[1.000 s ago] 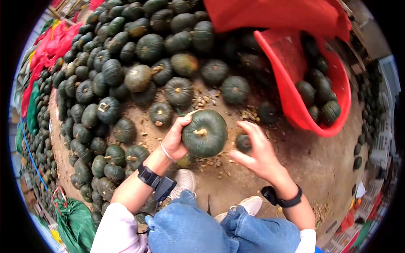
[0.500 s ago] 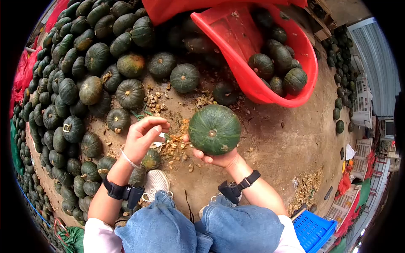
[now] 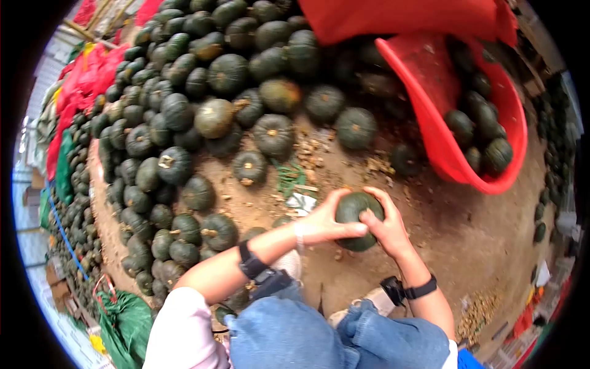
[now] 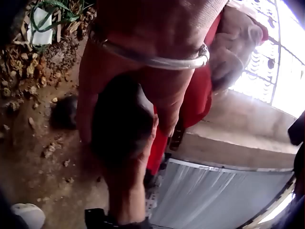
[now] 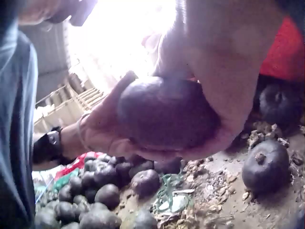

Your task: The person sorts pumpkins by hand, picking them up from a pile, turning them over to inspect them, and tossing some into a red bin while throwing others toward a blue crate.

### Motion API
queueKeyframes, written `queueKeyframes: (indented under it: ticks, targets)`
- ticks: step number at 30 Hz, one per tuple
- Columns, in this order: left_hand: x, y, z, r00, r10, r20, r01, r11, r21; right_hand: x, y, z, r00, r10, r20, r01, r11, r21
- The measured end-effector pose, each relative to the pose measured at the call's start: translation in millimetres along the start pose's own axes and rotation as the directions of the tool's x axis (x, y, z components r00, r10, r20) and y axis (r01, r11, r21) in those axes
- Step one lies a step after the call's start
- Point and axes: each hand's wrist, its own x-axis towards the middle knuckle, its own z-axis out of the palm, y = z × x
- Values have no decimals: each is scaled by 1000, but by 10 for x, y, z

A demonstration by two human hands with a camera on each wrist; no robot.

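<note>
A dark green pumpkin [image 3: 353, 208] is held between both hands above the floor, in front of the knees. The left hand [image 3: 326, 222] grips its left side, thumb lying across the upper surface. On the opposite side the right hand [image 3: 391, 229] curls round it, with the thumb on top. From the left wrist, the pumpkin [image 4: 121, 119] shows as a dark shape under the hand. Its smooth rounded side faces the right wrist camera, where the pumpkin [image 5: 164, 114] sits between the two palms.
A large heap of pumpkins [image 3: 227, 74] covers the left and back. A red tub [image 3: 424, 123] lying tilted at the back right contains several more. Dry scraps, green string [image 3: 289, 178] and a white piece [image 3: 301, 204] litter the floor. A green sack [image 3: 126, 326] stands at front left.
The pumpkin passed from the left hand to the right palm, and now both hands grip it. The head view swung right, then back left.
</note>
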Motion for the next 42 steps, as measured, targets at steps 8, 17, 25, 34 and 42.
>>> queueKeyframes:
  ticks: [8, 17, 25, 34, 42]
  targets:
    - [-59, -11, -1642, 757, 433, -489, 351, 362, 864, -418, 389, -112, 954, 277, 118, -292, 945, 148]
    - [223, 17, -2887, 559, 107, -823, 762, 327, 560, -1947, -398, -3158, 624, 445, -642, -255, 893, 370]
    - [-289, 69, -1880, 944, -23, -329, -273, 503, -820, -1940, -451, -2709, 674, 375, -636, -53, 884, 464]
    - [-198, -77, -989, 985, -173, -16, 6, 130, -992, -1372, 327, -1125, 835, 511, -204, -262, 695, 669]
    - [9, -397, -561, 965, -130, 229, 247, 137, -959, -1465, 575, -840, 878, 441, -184, -233, 732, 640]
